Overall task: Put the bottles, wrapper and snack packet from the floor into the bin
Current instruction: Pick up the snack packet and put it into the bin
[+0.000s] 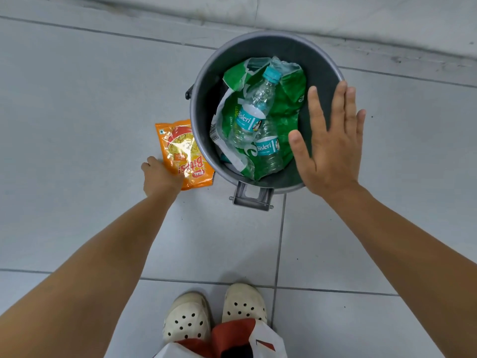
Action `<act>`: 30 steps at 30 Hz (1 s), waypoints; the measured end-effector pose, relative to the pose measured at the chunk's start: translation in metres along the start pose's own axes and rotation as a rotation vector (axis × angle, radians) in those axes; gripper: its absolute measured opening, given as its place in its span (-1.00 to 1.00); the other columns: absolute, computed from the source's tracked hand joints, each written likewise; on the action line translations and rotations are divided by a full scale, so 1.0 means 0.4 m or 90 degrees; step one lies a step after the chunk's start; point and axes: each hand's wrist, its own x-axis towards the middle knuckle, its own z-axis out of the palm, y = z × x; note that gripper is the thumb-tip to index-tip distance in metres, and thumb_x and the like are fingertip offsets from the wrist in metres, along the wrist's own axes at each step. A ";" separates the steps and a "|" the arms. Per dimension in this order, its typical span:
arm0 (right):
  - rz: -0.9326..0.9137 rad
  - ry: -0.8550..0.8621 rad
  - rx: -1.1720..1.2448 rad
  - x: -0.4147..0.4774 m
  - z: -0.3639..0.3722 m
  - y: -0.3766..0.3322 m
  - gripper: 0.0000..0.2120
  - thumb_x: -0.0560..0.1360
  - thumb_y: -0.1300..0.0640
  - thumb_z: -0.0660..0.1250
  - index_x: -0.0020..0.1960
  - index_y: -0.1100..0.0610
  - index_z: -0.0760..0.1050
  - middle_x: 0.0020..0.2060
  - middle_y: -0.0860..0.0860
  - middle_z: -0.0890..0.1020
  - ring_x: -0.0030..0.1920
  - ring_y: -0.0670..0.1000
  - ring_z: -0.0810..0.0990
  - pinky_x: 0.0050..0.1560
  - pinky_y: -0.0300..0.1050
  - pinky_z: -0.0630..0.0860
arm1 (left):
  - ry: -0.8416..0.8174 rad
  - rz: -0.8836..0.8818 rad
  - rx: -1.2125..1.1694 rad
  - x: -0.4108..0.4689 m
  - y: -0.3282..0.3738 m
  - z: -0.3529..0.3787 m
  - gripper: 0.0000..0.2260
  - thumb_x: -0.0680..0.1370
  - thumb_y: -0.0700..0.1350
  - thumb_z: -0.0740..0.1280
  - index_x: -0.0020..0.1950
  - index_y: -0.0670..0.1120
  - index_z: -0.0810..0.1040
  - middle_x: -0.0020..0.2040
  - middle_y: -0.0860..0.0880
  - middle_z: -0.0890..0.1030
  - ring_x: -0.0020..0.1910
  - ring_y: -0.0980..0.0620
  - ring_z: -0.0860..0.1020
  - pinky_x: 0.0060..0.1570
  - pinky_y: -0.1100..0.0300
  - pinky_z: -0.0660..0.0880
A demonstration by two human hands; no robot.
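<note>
Beside the bin's [204, 99] left wall on the floor, left hand [161, 179] is pinching the snack packet's [184, 153] near edge; right hand [329, 140] is hovering open over the rim. Bottles [254, 115] and wrapper [289, 99] are lying inside. Risk: the slick foil slipping from the thin pinch, or snagging on the rim.

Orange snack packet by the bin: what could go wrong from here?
1. The left hand grips only a corner of the orange snack packet, so the glossy film might slip.
2. The packet lies against the bin wall and could catch the rim when lifted.
3. The open right hand hovers over the bin's mouth, possibly blocking the drop.
</note>
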 end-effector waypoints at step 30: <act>0.024 0.069 0.162 -0.007 0.002 -0.002 -0.20 0.53 -0.33 -0.17 0.55 0.23 -0.01 0.52 0.31 -0.03 0.53 0.18 -0.03 0.49 0.29 -0.09 | 0.175 0.378 -0.341 -0.294 0.240 -0.288 -0.93 0.53 -0.07 0.29 -0.01 -0.01 0.52 -0.12 0.03 0.58 -0.09 -0.10 0.61 -0.02 0.14 0.52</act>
